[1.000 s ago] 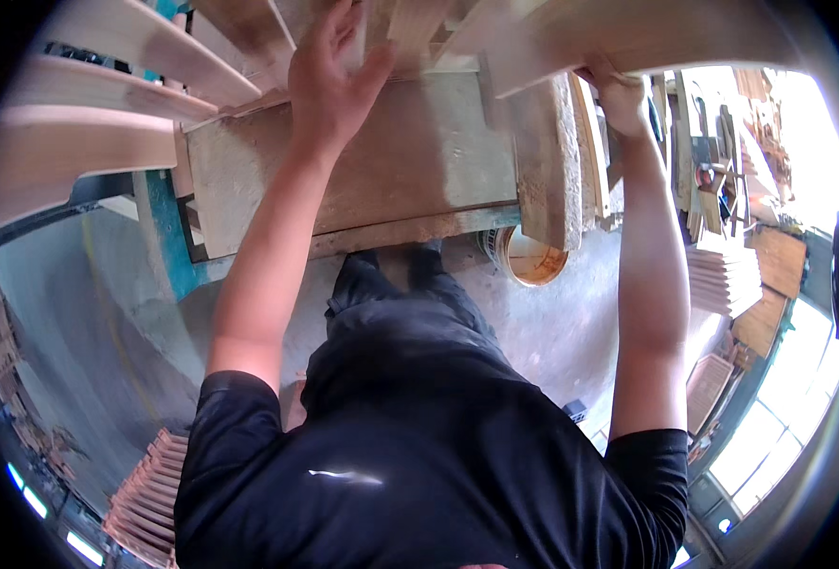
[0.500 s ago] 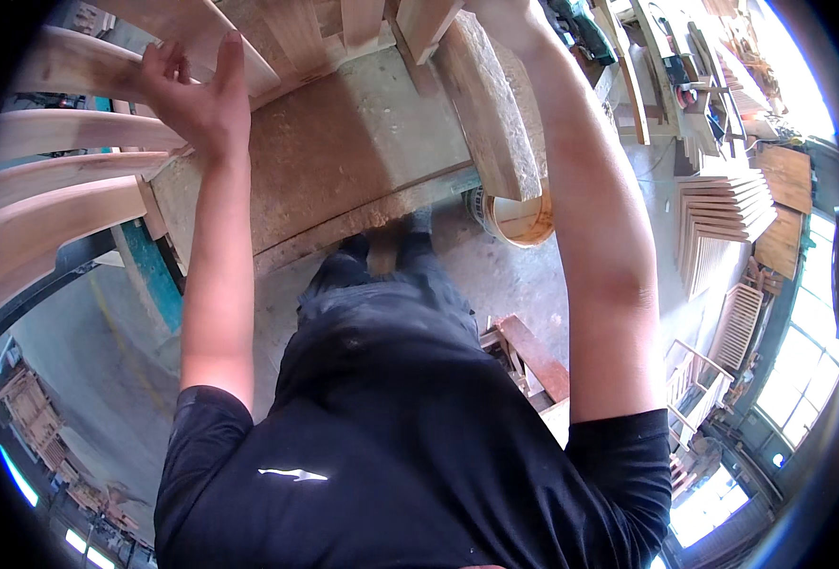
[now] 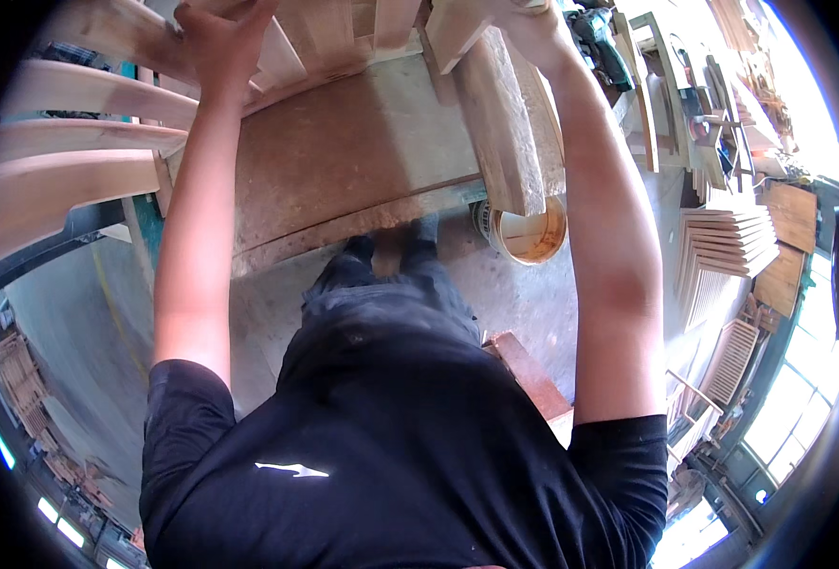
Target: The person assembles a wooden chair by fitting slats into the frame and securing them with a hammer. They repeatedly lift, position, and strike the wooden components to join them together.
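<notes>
At the top edge, my left hand (image 3: 225,40) reaches among curved pale wooden slats (image 3: 107,90) of a frame. Its thumb and fingers close around one wooden slat (image 3: 282,57), with the fingertips partly cut off by the picture's edge. My right hand (image 3: 536,36) is at the top, right of centre, beside the end of a pale wooden piece (image 3: 459,36). Its fingers are curled and partly out of view, so what they hold cannot be made out. Below it, a thick rough-edged board (image 3: 500,128) lies along the right side of the brown worktop (image 3: 334,142).
A round bucket (image 3: 530,232) stands on the floor below the board. To the right are a green power tool (image 3: 598,47), stacked angled wooden parts (image 3: 723,247) and leaning panels. A reddish board (image 3: 530,375) lies by my right side.
My left hand has moved up and right, and its spread fingers have closed around a slat. My right hand has come slightly down into view. The bench has shifted slightly in the picture.
</notes>
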Demonstrator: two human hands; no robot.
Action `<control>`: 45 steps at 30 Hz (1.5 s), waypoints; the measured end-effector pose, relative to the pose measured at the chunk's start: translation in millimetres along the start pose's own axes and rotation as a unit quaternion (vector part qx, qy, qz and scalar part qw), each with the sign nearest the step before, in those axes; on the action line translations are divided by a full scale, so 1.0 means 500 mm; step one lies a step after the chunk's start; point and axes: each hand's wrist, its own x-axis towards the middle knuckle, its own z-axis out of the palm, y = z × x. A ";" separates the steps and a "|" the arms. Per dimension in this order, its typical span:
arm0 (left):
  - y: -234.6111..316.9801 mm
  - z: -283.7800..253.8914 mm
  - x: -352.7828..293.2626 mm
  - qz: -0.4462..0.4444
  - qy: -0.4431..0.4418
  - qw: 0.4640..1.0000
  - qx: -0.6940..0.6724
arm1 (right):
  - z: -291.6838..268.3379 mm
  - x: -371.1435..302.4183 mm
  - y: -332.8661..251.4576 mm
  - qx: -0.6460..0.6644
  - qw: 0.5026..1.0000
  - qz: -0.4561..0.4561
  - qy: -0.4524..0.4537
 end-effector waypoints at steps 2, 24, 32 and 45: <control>0.006 0.012 0.002 -0.012 0.008 1.000 0.011 | -0.007 0.002 0.002 0.013 1.000 0.008 -0.026; 0.033 0.008 -0.002 -0.019 0.016 0.998 0.064 | -0.014 0.007 0.047 -0.034 0.999 0.012 -0.017; 0.036 -0.002 -0.006 -0.018 0.022 0.996 0.089 | 0.000 0.000 0.008 -0.006 1.000 -0.025 0.004; 0.031 0.000 -0.003 -0.031 0.016 0.996 0.086 | 0.002 0.009 0.051 0.103 0.994 -0.010 -0.033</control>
